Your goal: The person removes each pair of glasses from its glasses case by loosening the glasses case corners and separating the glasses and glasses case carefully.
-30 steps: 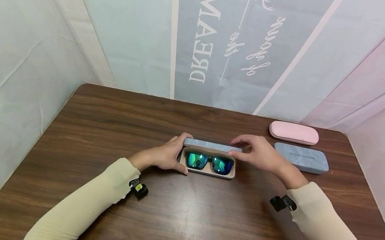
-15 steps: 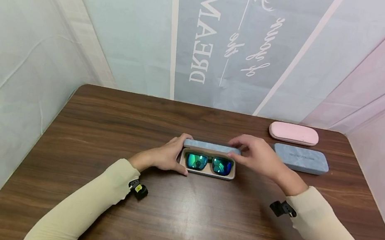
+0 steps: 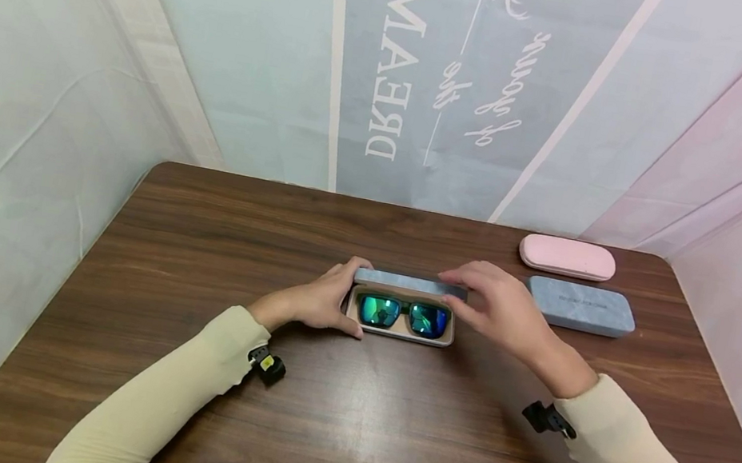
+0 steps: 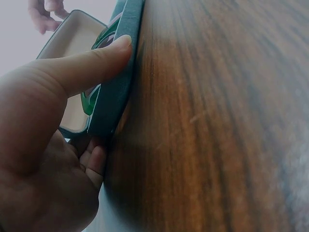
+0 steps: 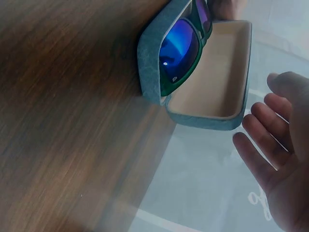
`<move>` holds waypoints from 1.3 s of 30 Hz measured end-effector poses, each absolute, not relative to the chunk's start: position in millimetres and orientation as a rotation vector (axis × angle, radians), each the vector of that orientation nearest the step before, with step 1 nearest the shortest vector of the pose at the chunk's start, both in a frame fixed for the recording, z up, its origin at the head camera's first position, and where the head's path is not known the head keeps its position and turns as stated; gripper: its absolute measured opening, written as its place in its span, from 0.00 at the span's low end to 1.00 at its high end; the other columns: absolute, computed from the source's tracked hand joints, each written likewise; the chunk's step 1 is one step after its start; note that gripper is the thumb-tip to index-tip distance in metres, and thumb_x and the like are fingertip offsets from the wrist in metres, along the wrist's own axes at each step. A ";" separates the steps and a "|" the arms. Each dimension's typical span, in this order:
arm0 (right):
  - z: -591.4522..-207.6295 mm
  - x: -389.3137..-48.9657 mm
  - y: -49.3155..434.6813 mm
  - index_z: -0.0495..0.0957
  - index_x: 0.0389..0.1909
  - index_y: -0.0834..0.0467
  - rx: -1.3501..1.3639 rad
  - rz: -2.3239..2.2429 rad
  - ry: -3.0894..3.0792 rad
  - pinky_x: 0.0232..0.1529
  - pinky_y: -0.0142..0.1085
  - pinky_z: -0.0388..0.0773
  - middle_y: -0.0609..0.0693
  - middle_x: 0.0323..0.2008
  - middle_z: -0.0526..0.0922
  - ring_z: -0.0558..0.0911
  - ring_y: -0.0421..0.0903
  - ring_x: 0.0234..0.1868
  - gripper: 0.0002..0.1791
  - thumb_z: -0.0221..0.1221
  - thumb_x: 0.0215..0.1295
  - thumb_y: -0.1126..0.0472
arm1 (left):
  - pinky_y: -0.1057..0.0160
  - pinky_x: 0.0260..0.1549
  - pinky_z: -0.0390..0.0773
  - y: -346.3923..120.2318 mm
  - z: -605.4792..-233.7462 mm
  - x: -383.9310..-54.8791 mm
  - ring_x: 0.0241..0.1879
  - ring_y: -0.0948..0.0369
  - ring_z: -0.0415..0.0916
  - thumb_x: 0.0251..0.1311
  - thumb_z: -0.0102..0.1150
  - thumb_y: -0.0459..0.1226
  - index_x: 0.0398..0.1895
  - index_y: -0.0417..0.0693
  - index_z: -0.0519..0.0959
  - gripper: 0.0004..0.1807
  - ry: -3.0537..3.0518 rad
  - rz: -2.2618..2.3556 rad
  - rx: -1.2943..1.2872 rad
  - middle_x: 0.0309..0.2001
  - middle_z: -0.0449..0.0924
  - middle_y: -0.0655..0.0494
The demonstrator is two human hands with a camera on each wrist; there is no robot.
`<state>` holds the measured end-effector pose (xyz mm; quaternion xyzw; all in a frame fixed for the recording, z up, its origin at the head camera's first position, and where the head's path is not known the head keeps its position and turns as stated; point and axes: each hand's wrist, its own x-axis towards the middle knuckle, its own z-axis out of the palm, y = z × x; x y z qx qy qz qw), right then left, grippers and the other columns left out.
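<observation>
A blue glasses case [image 3: 410,283] stands on the table with its lid raised, showing a beige lining [image 5: 212,77]. Inside its base lie sunglasses [image 3: 405,315] with a dark green frame and mirrored blue-green lenses. My left hand [image 3: 323,301] grips the left end of the case, thumb along the front wall and fingers behind, as the left wrist view [image 4: 53,116] shows. My right hand [image 3: 501,305] is at the lid's right end, fingers spread and relaxed. In the right wrist view the fingers [image 5: 265,140] are just off the lid's outer edge, holding nothing.
To the right on the brown wooden table [image 3: 341,421] lies a closed blue glasses case [image 3: 581,307] with lettering. Behind it is a closed pink glasses case [image 3: 567,257]. A printed cloth [image 3: 431,79] hangs behind the table's far edge.
My right hand has loosened from the lid's right end and shifted slightly right, its fingers straighter. The left hand, open case and sunglasses have stayed in place.
</observation>
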<state>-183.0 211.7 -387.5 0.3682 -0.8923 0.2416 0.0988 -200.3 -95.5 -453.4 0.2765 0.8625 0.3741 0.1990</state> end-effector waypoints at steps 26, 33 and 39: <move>-399.3 -154.6 186.3 0.87 0.47 0.60 1.184 0.658 -2.442 0.35 0.40 0.83 0.49 0.40 0.86 0.84 0.42 0.38 0.26 0.57 0.73 0.40 | 0.45 0.66 0.63 -95.8 -453.9 -199.4 0.68 0.49 0.57 0.52 0.80 0.42 0.71 0.50 0.53 0.51 2.412 1.048 0.781 0.67 0.64 0.45; -406.8 -153.2 182.2 0.87 0.45 0.60 1.182 0.609 -2.455 0.35 0.43 0.83 0.52 0.38 0.87 0.86 0.46 0.38 0.20 0.77 0.51 0.61 | 0.45 0.66 0.63 -96.1 -454.6 -200.1 0.68 0.49 0.57 0.51 0.80 0.42 0.71 0.49 0.53 0.51 2.413 1.051 0.791 0.67 0.63 0.45; -411.5 -153.1 180.1 0.87 0.46 0.61 1.167 0.594 -2.508 0.36 0.43 0.84 0.51 0.39 0.87 0.86 0.46 0.39 0.19 0.76 0.54 0.60 | 0.45 0.66 0.63 -95.9 -455.4 -200.7 0.67 0.49 0.58 0.51 0.80 0.42 0.71 0.49 0.53 0.51 2.414 1.052 0.794 0.67 0.63 0.45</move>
